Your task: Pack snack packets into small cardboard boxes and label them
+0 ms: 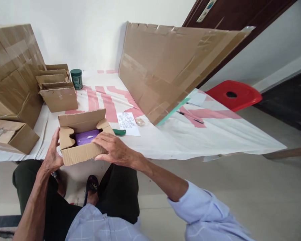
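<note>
A small brown cardboard box [77, 154] is held at the table's front edge with its lid and side flaps standing up. Inside it lies a purple package [86, 137], partly covered by the flaps. My left hand [52, 156] grips the box's left side, thumb low and fingers along the wall. On the right, my right hand [114, 149] clasps the front corner, its fingers over the rim and thumb against the front wall. Just behind that hand are a green-handled tool [119, 132], partly hidden, and a white sheet with small printed shapes [127, 123].
Large taped cartons [15, 73], several open small boxes [59, 97] and a closed box [12, 135] stand at left. A dark green jar [76, 79] is near the wall. A big cardboard panel [163, 67] leans at centre; a pen [190, 117] and red stool [233, 95] are right.
</note>
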### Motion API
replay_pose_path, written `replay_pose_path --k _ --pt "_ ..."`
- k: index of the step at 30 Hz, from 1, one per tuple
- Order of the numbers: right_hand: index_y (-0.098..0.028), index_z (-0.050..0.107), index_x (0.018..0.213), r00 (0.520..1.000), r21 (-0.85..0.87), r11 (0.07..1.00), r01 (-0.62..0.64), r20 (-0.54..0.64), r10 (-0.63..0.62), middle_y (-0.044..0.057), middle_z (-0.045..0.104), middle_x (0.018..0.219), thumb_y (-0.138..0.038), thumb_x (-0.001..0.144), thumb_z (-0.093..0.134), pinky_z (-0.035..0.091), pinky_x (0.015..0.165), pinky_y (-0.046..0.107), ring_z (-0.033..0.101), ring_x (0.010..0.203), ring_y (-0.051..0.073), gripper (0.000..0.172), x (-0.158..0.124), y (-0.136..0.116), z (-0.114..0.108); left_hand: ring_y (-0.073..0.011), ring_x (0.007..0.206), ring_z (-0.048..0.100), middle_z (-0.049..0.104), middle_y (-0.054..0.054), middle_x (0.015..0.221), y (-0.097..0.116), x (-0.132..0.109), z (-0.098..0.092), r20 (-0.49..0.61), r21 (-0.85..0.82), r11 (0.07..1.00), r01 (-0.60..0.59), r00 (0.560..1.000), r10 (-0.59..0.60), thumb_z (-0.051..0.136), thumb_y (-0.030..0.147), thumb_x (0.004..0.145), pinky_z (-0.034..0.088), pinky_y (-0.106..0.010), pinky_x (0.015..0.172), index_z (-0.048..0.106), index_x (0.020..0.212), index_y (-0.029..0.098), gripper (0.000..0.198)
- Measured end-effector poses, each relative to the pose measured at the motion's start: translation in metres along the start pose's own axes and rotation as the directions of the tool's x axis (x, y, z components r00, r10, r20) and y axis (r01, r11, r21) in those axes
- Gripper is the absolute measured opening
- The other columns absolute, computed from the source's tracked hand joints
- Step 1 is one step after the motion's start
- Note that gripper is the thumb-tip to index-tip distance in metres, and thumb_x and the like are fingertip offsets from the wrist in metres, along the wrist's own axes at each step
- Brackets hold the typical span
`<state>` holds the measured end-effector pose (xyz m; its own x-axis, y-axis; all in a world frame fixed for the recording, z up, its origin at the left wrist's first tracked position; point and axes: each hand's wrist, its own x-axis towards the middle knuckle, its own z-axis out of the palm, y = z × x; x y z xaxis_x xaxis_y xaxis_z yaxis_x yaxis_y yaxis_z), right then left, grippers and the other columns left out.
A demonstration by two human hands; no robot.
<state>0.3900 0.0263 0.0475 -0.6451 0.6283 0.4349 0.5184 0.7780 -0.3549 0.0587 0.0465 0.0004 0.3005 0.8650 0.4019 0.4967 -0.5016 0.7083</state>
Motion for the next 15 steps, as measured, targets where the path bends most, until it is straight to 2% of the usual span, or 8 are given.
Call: replay_pose_path --k 2,5,7,10,15 --pt "-0.015 0.070 0.128 0.999 0.036 0.999 0.013 0.046 -0.014 0.016 0.075 0.120 -0.049 0.091 0.085 0.058 0.105 0.049 0.069 0.115 0.032 0.052 -0.001 -0.006 0.006 -0.0492 0.158 0.041 0.033 -0.024 0.175 0.005 -0.004 -0.002 0.007 0.017 1.000 0.000 1.000 0.000 0.094 0.065 0.068 0.056 -0.060 0.114 0.018 0.175 0.027 0.137" --pt "-0.017 0.070 0.129 0.992 0.112 0.994 0.000 0.129 -0.014 0.015 0.074 0.124 -0.053 0.100 0.074 0.057 0.104 0.045 0.069 0.115 0.028 0.047 0.001 -0.010 -0.002 -0.0484 0.155 0.046 0.035 -0.024 0.174 0.009 -0.014 -0.003 0.000 0.015 1.000 0.007 1.000 -0.007 0.091 0.068 0.072 0.057 -0.060 0.111 0.018 0.175 0.028 0.133" --pt "-0.018 0.072 0.126 0.984 0.141 0.990 -0.013 0.180 -0.013 0.013 0.075 0.122 -0.050 0.106 0.066 0.056 0.104 0.043 0.069 0.113 0.026 0.038 0.007 -0.011 -0.012 -0.0480 0.153 0.048 0.036 -0.024 0.173 0.010 -0.019 -0.002 -0.020 0.020 1.000 0.008 1.000 -0.007 0.089 0.070 0.074 0.057 -0.061 0.111 0.018 0.175 0.028 0.130" --pt "-0.017 0.075 0.121 0.966 0.162 0.986 -0.021 0.256 -0.021 0.013 0.077 0.118 -0.046 0.109 0.060 0.054 0.103 0.041 0.070 0.111 0.026 0.035 0.019 -0.013 -0.022 -0.0482 0.154 0.046 0.033 -0.024 0.174 0.012 -0.022 -0.001 -0.031 0.018 1.000 -0.006 1.000 0.006 0.088 0.070 0.076 0.056 -0.061 0.113 0.019 0.175 0.029 0.128" --pt "-0.017 0.076 0.119 0.940 0.120 0.986 -0.119 0.332 0.073 0.013 0.077 0.120 -0.037 0.109 0.059 0.052 0.100 0.038 0.070 0.112 0.026 0.028 0.037 -0.019 -0.020 -0.0471 0.156 0.043 0.031 -0.024 0.175 0.015 -0.023 0.000 0.003 0.030 0.999 -0.025 1.000 0.025 0.089 0.066 0.077 0.057 -0.060 0.112 0.015 0.175 0.030 0.128"
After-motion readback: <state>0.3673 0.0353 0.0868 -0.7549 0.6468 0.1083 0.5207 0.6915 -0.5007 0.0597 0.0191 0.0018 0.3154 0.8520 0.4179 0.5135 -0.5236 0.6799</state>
